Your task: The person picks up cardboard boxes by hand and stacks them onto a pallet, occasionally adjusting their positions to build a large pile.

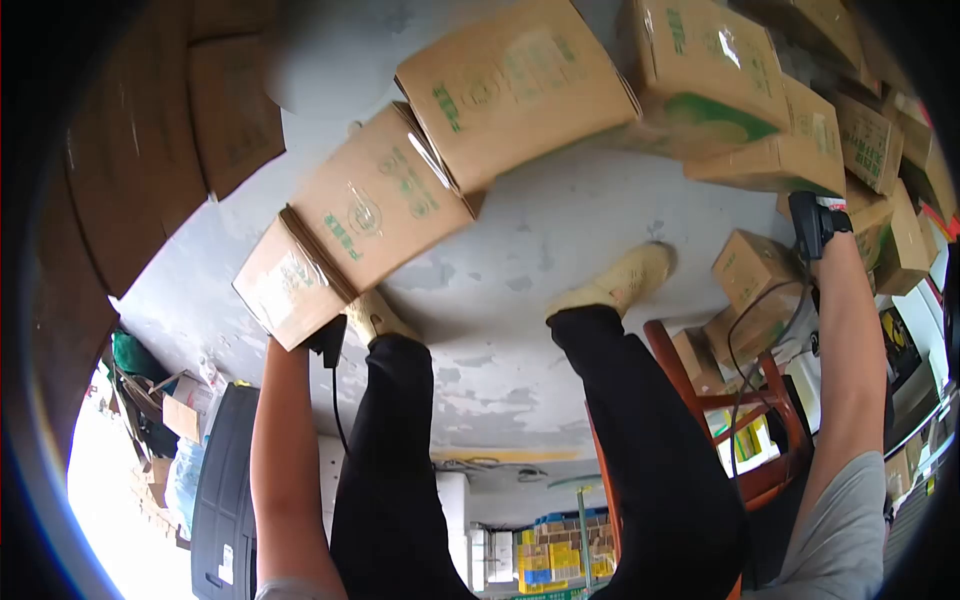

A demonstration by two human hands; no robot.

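A curved row of brown cardboard boxes with green print spans the space between my spread arms. At its left end is a smaller box (290,280); my left forearm (285,440) reaches up to it, and that hand is hidden behind the box. Beside that wrist sits a black device (328,340) with a cable. Two larger boxes, one (385,195) and another (515,85), make up the middle. Farther right come a box (710,70) and an end box (790,150). My right hand (833,203) meets this end box's lower edge, its fingers mostly hidden. A black strapped device (812,225) is on the right wrist.
Stacked cartons (130,150) stand at the left, and more boxes (875,140) pile up at the right. A reddish-brown wooden chair (765,480) is beside my leg. Cables hang from both wrist devices. The grey floor (480,350) has worn patches.
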